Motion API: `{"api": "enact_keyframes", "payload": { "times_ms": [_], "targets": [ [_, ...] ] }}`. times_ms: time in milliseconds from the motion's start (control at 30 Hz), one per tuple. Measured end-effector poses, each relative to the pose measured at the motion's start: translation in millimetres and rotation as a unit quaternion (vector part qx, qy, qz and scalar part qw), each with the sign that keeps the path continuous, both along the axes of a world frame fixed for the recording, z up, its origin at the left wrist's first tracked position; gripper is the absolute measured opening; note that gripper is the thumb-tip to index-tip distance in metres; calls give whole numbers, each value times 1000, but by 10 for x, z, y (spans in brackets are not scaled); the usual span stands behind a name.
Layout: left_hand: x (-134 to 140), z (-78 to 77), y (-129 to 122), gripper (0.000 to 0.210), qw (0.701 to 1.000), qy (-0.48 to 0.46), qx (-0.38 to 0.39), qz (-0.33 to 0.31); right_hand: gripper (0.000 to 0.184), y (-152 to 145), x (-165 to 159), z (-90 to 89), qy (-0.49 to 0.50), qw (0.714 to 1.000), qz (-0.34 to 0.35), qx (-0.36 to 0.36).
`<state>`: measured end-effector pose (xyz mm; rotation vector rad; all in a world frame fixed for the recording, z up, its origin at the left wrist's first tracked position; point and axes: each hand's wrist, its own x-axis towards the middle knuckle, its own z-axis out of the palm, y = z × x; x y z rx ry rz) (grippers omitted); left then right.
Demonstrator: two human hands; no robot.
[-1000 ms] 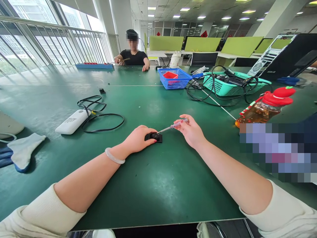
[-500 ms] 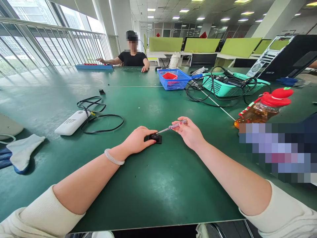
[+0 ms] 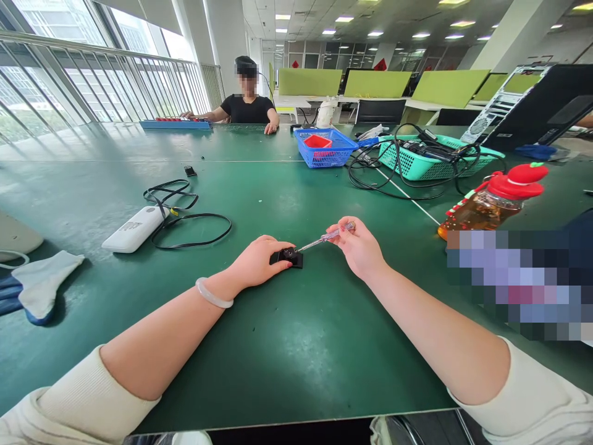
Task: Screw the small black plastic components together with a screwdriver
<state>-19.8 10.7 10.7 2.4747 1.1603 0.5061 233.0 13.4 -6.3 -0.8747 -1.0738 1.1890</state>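
On the green table, my left hand (image 3: pixel 259 262) grips a small black block-shaped part (image 3: pixel 296 259) from its left side, thumb in front and fingers behind. Its exact kind is too small to make out. My right hand (image 3: pixel 362 248) is closed round the clear handle of a slim screwdriver (image 3: pixel 330 236). The shaft slants down to the left, and its tip is at the right side of the raised round portion of the black part. Whether the tip touches it I cannot tell.
Left are a white power bank (image 3: pixel 137 230) with a black cable (image 3: pixel 194 216) and a glove (image 3: pixel 49 284). Blue (image 3: pixel 324 159) and teal baskets (image 3: pixel 417 170) with cables stand far right, near a red-lidded bottle (image 3: pixel 488 210). Across the table sits a person (image 3: pixel 250 110) beside a blue tray (image 3: pixel 176 125).
My right hand has shifted slightly right with the screwdriver, and its tip has drawn a little to the right on the black part. My left hand stays in place.
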Motion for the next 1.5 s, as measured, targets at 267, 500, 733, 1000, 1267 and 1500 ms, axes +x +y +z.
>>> {"api": "enact_keyframes", "payload": {
  "times_ms": [267, 500, 733, 1000, 1267, 1500],
  "targets": [
    [7, 2, -3, 37, 1000, 2, 9, 2, 20, -339, -88, 209, -239, 950, -2, 200],
    [9, -15, -4, 36, 1000, -5, 18, -1, 17, -556, -211, 300, -446, 760, 61, 469],
    [12, 3, -19, 36, 1000, -7, 22, -2, 30, -640, -311, 324, -535, 595, 66, 596],
    [23, 11, -23, 34, 1000, -9, 25, -4, 29, -719, -403, 315, -579, 531, 44, 617],
    [22, 15, -22, 34, 1000, -10, 18, -4, 29, -689, -361, 345, -560, 572, 3, 600],
    [12, -7, -13, 36, 1000, -10, 17, -2, 23, -693, -328, 343, -544, 596, -14, 590]
  ]
}}
